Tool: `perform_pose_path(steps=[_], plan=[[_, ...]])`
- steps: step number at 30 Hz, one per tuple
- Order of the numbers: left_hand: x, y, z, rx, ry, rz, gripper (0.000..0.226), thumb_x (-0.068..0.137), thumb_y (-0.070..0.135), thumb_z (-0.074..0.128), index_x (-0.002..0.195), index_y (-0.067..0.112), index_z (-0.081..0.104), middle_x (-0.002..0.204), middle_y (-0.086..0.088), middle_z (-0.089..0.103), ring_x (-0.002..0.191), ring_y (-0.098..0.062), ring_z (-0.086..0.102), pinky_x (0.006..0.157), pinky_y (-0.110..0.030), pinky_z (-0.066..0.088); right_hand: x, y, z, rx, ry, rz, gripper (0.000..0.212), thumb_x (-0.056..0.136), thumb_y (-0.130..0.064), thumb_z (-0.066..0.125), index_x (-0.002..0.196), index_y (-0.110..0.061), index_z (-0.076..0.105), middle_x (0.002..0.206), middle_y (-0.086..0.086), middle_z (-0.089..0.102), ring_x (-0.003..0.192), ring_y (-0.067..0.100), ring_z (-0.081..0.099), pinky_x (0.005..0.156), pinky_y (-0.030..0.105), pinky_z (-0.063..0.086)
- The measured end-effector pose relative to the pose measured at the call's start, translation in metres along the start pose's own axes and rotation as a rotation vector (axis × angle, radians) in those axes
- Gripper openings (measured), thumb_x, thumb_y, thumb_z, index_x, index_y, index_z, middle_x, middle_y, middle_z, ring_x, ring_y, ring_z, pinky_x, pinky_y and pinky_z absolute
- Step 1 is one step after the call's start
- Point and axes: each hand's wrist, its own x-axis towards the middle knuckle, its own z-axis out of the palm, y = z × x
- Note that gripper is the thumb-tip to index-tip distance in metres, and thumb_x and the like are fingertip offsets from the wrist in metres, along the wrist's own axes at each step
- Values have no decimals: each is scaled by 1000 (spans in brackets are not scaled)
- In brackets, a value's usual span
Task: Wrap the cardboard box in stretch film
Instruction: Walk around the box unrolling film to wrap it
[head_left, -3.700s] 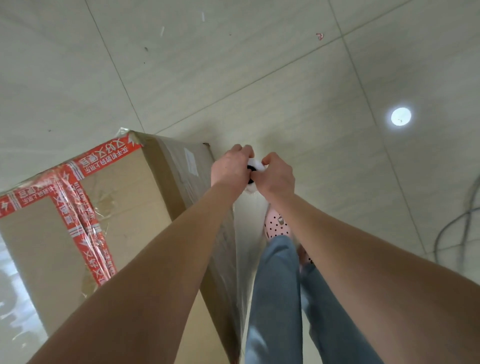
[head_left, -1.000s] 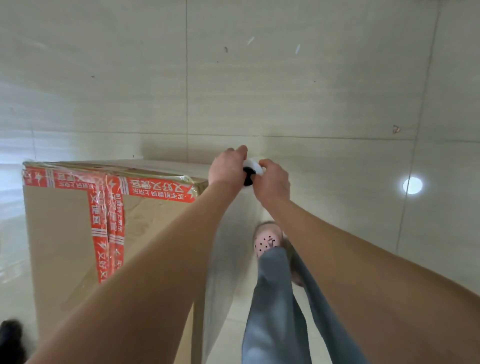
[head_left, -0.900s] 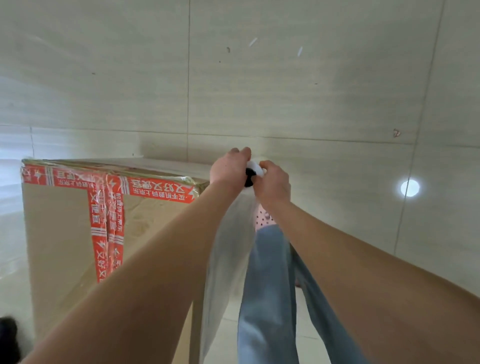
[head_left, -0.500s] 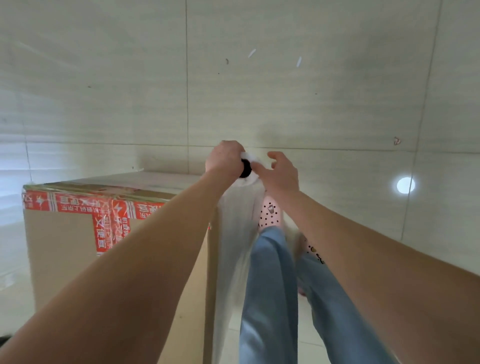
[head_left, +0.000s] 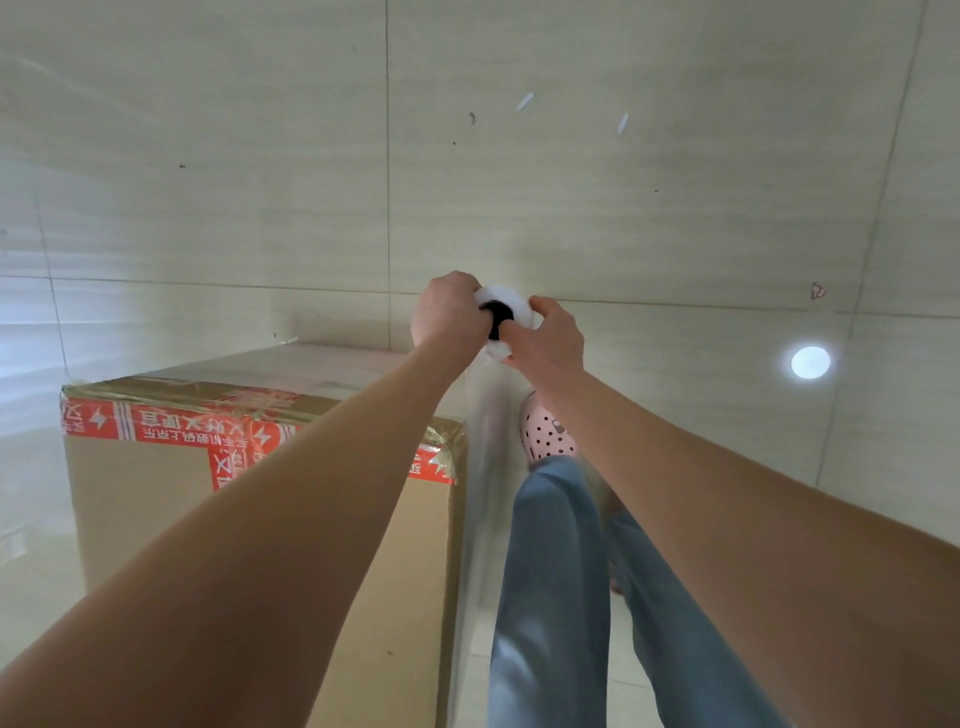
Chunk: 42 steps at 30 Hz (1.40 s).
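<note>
One tall cardboard box (head_left: 156, 519) stands at left, its right edge just beside the film sheet (head_left: 483, 467) stretching upright from the stretch film roll (head_left: 506, 304). Left hand (head_left: 449, 312) and right hand (head_left: 550, 338) both clench the roll's upper end, axis vertical; the left is nearer the box.

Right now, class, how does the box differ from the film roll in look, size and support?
The box is brown and opaque, with red tape; the roll is pale with a black core. The box is far wider than the roll. The box stands on the floor; the roll is gripped at its top by the left hand and right hand. Both stand upright, side by side.
</note>
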Motion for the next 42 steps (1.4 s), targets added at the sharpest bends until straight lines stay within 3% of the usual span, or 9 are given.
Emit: perform_pose_path(steps=[3,13,17,22,26,31,35,37,42], plan=[[0,-6,-4,-2,10,-18,19,81,10,55,97,7,64,85,-9,61,79,-30,59,59,-30,45,2,-4,6,-43,-6,-1,55,78,-20,61,131,-18,52,119,2,60,105,23,61,87,40,55],[-1,-2,-3,72,-10,75,25,83,20,57,105,11,64,94,-11,66,89,-32,61,62,-30,42,9,-4,1,-84,64,-18,42,81,-18,56,122,-17,60,112,4,65,99,22,61,86,35,53],[3,4,-7,110,-92,66,27,84,23,60,108,12,62,103,-10,65,94,-29,60,64,-29,39,10,-5,-4,-87,55,8,41,82,-13,53,122,-17,60,113,3,64,93,20,58,75,27,44],[-3,7,-13,235,-63,222,42,85,12,57,126,17,49,116,-7,56,98,-28,59,68,-34,45,2,-9,-2,7,35,108,59,77,-19,63,133,-13,46,125,6,55,106,23,57,90,36,51],[-5,10,-14,279,-14,317,27,85,13,56,112,13,52,107,-7,53,88,-30,58,59,-32,34,1,-14,-8,-146,123,66,42,81,-17,62,119,-12,45,117,8,54,82,20,52,68,28,39],[-3,-1,-10,-98,76,-15,17,79,19,60,91,9,52,84,-5,58,73,-26,54,58,-31,40,6,-32,-11,-325,113,-100,33,79,-20,58,111,-23,52,113,-1,56,86,19,56,68,27,39],[-6,-5,-2,-579,33,-323,30,76,26,67,91,2,57,88,-12,68,68,-27,69,63,-40,59,11,-46,-2,-407,103,-166,30,81,-21,57,110,-25,52,113,-1,54,86,19,52,69,29,36],[-3,-2,-7,-453,16,-255,35,78,28,67,99,3,53,94,-8,63,74,-25,64,63,-37,55,14,-53,1,-427,110,-188,24,81,-18,56,104,-24,53,109,1,56,86,21,54,66,28,35],[20,9,-34,126,109,245,26,87,11,56,112,9,47,110,-8,49,90,-26,53,60,-33,36,22,-70,0,-534,104,-243,20,82,-13,53,101,-20,57,103,4,61,82,24,54,64,28,35]])
